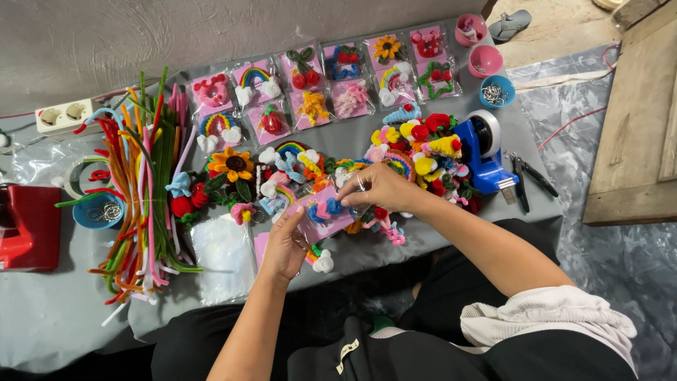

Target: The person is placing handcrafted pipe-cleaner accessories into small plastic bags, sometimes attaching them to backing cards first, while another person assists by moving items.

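My left hand [285, 242] holds the lower edge of a pink card in a clear bag [326, 215] that carries a small blue and pink pipe-cleaner bow. My right hand [379, 186], with a ring on one finger, pinches the same bag at its upper right end. Both hands hover over a grey cloth [56, 317]. A pile of loose pipe-cleaner charms [423, 152] lies just behind my right hand. A sunflower charm [231, 164] and other small figures lie left of the card. A rainbow charm [319, 258] rests under my left hand.
Rows of bagged charms on pink cards [317, 88] line the far edge. A bundle of coloured pipe cleaners [144, 190] lies left, beside clear bags [224, 257]. A blue tape dispenser [483, 152], pliers [525, 180], pink and blue cups [486, 62], a red box [28, 226].
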